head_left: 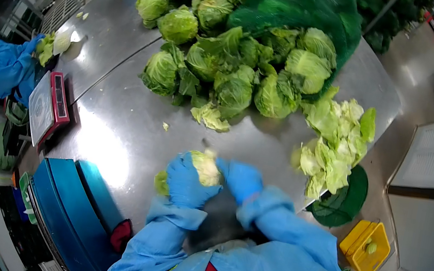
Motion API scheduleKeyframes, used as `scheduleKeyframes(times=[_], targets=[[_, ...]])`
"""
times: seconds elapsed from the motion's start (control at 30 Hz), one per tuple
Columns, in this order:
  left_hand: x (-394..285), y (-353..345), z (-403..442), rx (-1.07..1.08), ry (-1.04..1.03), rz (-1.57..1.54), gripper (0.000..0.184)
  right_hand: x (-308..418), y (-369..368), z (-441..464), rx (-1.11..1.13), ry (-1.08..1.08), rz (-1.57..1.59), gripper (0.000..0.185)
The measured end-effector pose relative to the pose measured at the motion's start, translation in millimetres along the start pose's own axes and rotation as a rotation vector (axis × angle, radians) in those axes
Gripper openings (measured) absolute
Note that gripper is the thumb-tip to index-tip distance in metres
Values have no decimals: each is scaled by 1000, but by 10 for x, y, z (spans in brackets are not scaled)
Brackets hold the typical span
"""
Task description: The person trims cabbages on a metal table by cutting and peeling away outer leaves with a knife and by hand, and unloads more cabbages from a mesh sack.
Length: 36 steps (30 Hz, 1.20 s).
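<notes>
My left hand (185,181), in a blue glove, is wrapped round a cabbage (206,169) above the near edge of the metal table. The cabbage's pale cut side faces right, and a green leaf (161,182) sticks out left of the hand. My right hand (242,180), also gloved in blue, is closed just right of the cabbage; what it grips, if anything, is hidden. A small blurred dark and pale shape shows above the cabbage, too smeared to name. Beyond both hands lie several whole cabbages (234,89), with a loose leaf (210,117) in front of them.
A green mesh bag (303,11) spills cabbages onto the metal table (133,115). Trimmed leaves (338,139) pile at the right edge, above a green basket (340,198). A red scale (57,104) and blue bins (76,209) stand left. Two co-workers in blue work opposite and left. A yellow crate (364,248) is on the floor.
</notes>
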<state>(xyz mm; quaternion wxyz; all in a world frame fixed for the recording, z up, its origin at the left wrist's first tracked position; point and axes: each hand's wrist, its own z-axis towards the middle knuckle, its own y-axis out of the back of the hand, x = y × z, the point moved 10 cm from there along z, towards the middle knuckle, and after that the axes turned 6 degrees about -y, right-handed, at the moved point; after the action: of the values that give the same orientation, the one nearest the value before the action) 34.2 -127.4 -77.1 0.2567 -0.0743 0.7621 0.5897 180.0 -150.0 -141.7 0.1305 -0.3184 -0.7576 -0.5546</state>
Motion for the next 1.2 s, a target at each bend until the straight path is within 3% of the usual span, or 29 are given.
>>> scheduleKeyframes(times=[0.1, 0.17, 0.23, 0.3, 0.5, 0.73, 1.13, 1.2], targets=[[-350, 61, -192, -114, -110, 209, 106, -245, 211, 540, -9, -63, 232, 58], [-236, 188, -250, -138, -182, 58, 105, -151, 316, 470, 34, -5, 293, 60], [10, 299, -331, -239, -257, -146, 108, -169, 192, 321, 138, -43, 390, 47], [244, 308, -346, -157, -194, -316, 110, -49, 137, -52, 257, -18, 537, 41], [307, 312, -406, -159, -164, -255, 114, 329, 66, -516, 76, 286, 262, 46], [236, 298, -360, -175, -204, -185, 114, 348, -66, -292, 153, 389, 78, 54], [240, 276, -219, -179, -106, -176, 110, 401, -166, -40, 545, 58, 182, 76], [251, 282, -222, -192, -106, -169, 110, 407, -138, -5, 389, 125, 86, 65]])
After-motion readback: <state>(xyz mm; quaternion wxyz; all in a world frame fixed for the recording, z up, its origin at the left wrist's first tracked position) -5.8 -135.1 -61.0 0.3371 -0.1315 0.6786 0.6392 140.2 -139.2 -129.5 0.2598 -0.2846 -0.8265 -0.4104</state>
